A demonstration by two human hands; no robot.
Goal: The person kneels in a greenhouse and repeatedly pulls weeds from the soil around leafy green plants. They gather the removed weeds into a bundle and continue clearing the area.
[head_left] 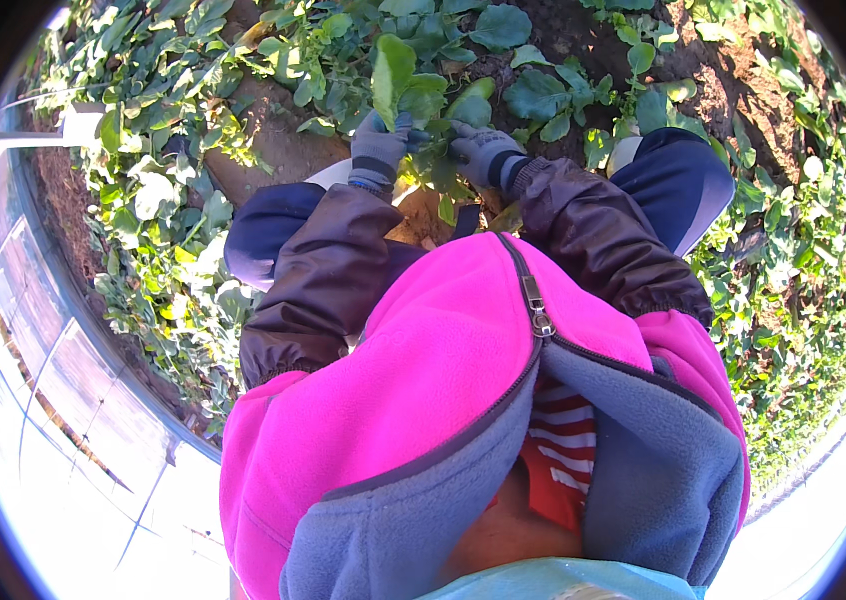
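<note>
My left hand (380,151), in a grey knit glove with dark bands, has its fingers closed around the base of a leafy green plant (394,82). Broad, upright leaves rise just above that glove. Facing it from the other side is my right hand (486,153), gloved alike, its fingers bent in against the same bunch of leaves. Another broad leaf (473,103) stands over the right fingers. Leaves hide the fingertips of both hands and the stems between them. Dark brown sleeve covers reach to both wrists.
My knees in dark blue trousers (678,185) bend out on either side of my hands. Low leafy plants (536,95) grow all around, with brown soil (268,135) showing between them. A translucent sheet wall (63,370) curves along the left.
</note>
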